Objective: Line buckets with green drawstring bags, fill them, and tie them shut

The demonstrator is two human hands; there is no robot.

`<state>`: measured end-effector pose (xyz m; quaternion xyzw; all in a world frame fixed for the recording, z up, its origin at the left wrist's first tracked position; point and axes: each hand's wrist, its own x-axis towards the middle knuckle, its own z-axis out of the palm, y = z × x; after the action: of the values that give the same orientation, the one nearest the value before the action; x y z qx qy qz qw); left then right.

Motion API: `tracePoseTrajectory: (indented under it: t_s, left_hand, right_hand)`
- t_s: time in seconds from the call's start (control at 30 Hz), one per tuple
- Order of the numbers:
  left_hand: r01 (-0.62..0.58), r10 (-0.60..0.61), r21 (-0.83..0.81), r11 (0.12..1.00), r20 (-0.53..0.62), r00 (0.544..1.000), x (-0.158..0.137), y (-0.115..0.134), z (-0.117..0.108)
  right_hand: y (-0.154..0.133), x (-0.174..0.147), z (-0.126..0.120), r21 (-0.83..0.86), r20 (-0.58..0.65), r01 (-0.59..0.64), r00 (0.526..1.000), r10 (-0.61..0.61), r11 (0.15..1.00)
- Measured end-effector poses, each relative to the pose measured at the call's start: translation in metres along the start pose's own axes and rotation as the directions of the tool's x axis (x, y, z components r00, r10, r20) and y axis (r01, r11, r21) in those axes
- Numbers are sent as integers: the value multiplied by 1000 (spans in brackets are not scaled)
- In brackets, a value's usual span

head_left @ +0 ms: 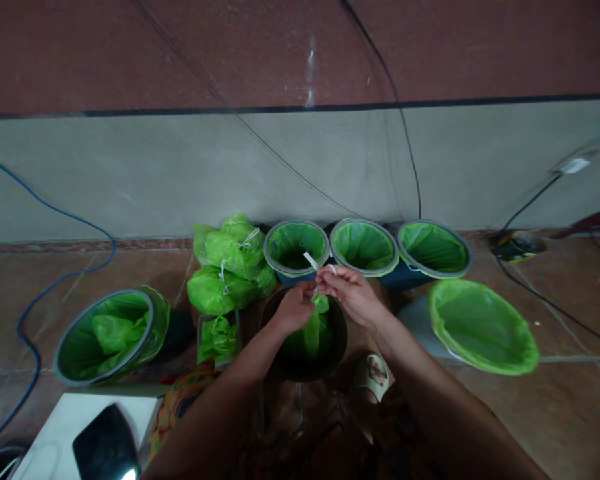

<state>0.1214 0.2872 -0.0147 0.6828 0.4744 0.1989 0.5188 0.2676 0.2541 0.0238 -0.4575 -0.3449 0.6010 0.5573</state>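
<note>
Both hands meet over a dark round bin (275,365) in the lower middle. My left hand (296,308) is closed on a white drawstring (310,261) at the gathered neck of a green plastic bag (316,333). Pinched around the same drawstring, my right hand (347,288) sits just to the right and slightly higher. One loose end of the drawstring sticks up to the left of my right fingers. Below the hands the bag hangs down inside the dark bin. The fingers partly hide the knot area.
Tied green bags (233,270) are piled against the wall. Bins lined in green (297,225) stand in a row beside them. More lined bins sit at left (63,363) and right (485,327). A small box (219,340) holds folded green bags. A blue cable (27,333) crosses the floor.
</note>
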Motion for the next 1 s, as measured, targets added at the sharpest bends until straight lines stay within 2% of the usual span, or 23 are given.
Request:
tracePoseTrajectory:
  t_s: [0.1, 0.17, 0.23, 0.3, 0.4, 0.47, 0.57, 0.63, 0.7, 0.73, 0.8, 0.87, 0.9, 0.93, 1.0]
  left_hand:
    - [-64, 63, 224, 972, 10, 998, -6, -4, 12]
    - [-11, 20, 217, 976, -43, 999, -6, -6, 13]
    - [72, -64, 70, 995, -116, 991, -3, -9, 12]
    - [143, -167, -128, 981, -204, 965, 3, -14, 9]
    - [174, -262, -316, 933, -261, 929, 11, -21, 7]
    - [183, -246, -270, 945, -223, 943, 12, -23, 7]
    - [86, -85, 11, 996, -49, 995, 8, -18, 9]
    - [-45, 26, 173, 984, 109, 994, 2, -13, 12]
    - [-131, 72, 258, 957, 224, 972, -3, -7, 14]
    - [-147, 74, 284, 947, 252, 965, -4, -6, 14]
    - [-113, 41, 303, 946, 232, 972, -4, -5, 14]
    - [-27, -15, 262, 965, 155, 988, -1, -8, 12]
    - [17, -44, 220, 975, 118, 992, 1, -9, 11]
    - [48, -65, 174, 984, 95, 993, 4, -11, 9]
    - [72, -78, 96, 993, 67, 995, 7, -15, 6]
  right_hand:
    - [-2, 1, -2, -5, -4, 20, 1000, -20, 1000]
    - [-2, 3, -7, -53, -43, 49, 998, -52, 997]
    - [-1, 4, -15, -160, -127, 91, 985, -112, 983]
    - [-1, 5, -21, -304, -189, 126, 964, -189, 944]
    - [-3, 1, -23, -420, -116, 172, 964, -241, 891]
    - [-5, -4, -18, -403, 16, 211, 975, -224, 890]
    - [-9, -9, -7, -358, 177, 216, 971, -162, 909]
    - [-11, -10, -2, -338, 190, 168, 976, -107, 926]
    - [-10, -8, -1, -314, 173, 124, 982, -72, 941]
    - [-10, -7, -3, -305, 166, 117, 984, -69, 945]
    - [-7, -3, -7, -325, 143, 137, 985, -95, 936]
    - [-2, 0, -13, -453, 96, 166, 986, -137, 876]
    - [0, 0, -16, -559, 78, 169, 985, -151, 812]
    - [3, 0, -19, -673, 75, 163, 985, -152, 721]
    - [8, -2, -22, -864, 100, 137, 990, -103, 484]
